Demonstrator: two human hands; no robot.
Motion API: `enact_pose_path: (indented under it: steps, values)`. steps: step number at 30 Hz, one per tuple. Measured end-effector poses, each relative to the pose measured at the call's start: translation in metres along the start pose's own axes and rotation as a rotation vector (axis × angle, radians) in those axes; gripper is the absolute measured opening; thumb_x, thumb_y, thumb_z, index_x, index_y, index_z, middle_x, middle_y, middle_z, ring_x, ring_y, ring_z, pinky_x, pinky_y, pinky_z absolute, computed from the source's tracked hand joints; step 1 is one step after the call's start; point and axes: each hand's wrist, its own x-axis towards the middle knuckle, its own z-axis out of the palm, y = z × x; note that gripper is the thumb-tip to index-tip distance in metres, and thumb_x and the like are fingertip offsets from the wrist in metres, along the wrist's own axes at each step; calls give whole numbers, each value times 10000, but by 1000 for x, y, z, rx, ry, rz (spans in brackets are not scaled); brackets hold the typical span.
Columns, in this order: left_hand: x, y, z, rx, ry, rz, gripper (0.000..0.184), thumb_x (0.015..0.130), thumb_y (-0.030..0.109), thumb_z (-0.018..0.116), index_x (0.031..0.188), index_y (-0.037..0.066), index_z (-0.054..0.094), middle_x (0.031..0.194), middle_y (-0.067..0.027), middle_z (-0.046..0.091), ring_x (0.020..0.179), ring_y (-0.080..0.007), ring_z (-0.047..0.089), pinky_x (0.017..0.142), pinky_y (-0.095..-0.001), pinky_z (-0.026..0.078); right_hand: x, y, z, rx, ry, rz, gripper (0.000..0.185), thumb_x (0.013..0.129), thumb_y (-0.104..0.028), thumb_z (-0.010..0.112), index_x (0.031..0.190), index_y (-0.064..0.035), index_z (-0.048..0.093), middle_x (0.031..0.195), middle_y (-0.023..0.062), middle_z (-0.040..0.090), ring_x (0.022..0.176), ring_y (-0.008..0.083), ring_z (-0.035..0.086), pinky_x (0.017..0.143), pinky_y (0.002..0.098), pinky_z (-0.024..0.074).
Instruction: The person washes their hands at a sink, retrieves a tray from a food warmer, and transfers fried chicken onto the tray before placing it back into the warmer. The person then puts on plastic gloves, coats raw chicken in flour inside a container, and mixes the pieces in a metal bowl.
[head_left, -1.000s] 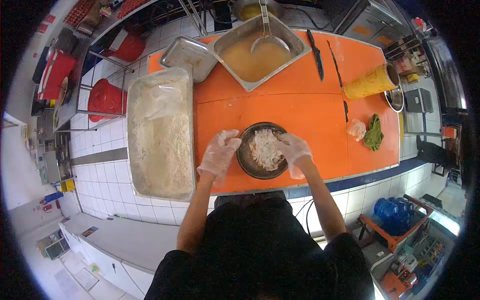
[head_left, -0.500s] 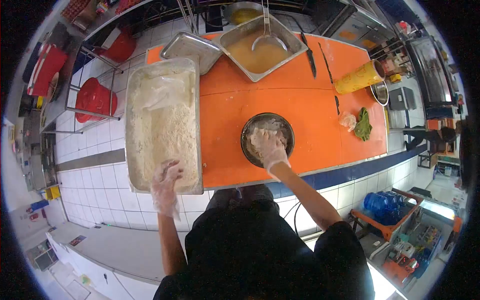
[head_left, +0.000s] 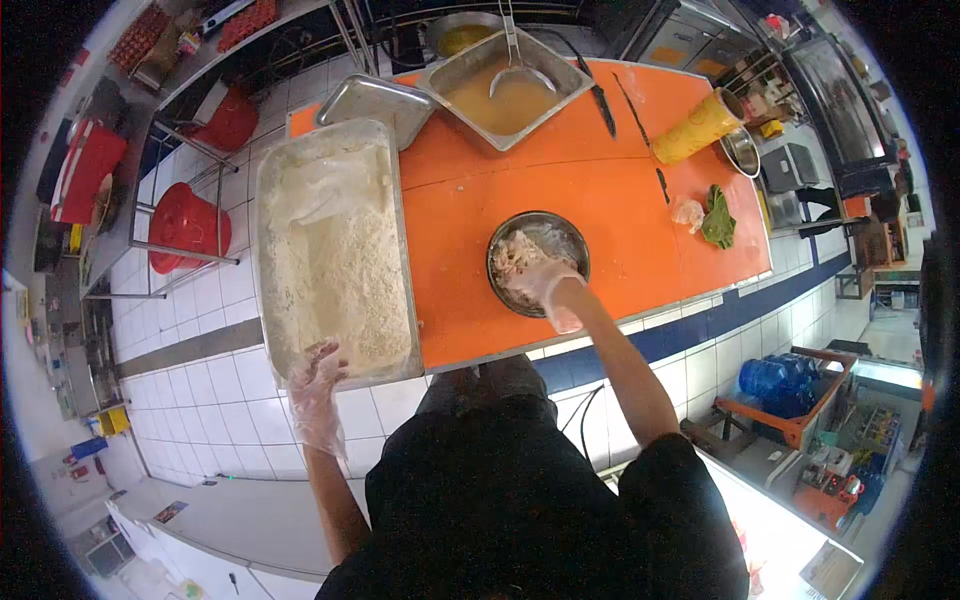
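Observation:
Inside the dark round bowl [head_left: 572, 232], my gloved right hand [head_left: 548, 284] is down in the pale, floury pieces [head_left: 518, 252], its fingers curled among them and partly hidden. The bowl stands on the orange table [head_left: 470, 200]. My left hand [head_left: 318, 385], also in a clear plastic glove, hovers at the near left corner of the large flour tray [head_left: 345, 270]. Its fingers are apart and slightly bent, holding nothing. A whitish sheet or patch [head_left: 325, 195] lies on the flour at the tray's far end.
Behind stand a metal pan of cloudy liquid [head_left: 500, 100] with a ladle [head_left: 518, 78] and an empty metal tray [head_left: 375, 105]. A knife [head_left: 604, 110], a yellow roll [head_left: 700, 125], a steel bowl [head_left: 742, 152], crumpled plastic [head_left: 688, 213] and a green cloth-like item [head_left: 718, 218] lie to the right.
From beside the bowl, my left hand has moved left to the flour tray's near edge. My right hand has gone from the bowl's right rim into the pieces. The view has shifted slightly.

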Motion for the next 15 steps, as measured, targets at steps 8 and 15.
enact_pose_path:
  steps: [8,15]
  values:
    - [-1,5,-27,76,92,-63,279,903,133,634,1142,-7,604,1090,-115,639,850,-164,625,700,-251,512,37,70,30,645,224,458,702,755,-374,769,1355,-139,490,1336,178,546,1180,309,559,952,403,486]
    - [4,1,-39,-10,72,-8,266,909,140,638,1124,-13,606,1082,-123,639,843,-169,627,700,-261,517,12,-17,-71,184,-413,322,738,736,-278,762,1385,-82,469,1405,160,491,1244,308,518,996,386,464]
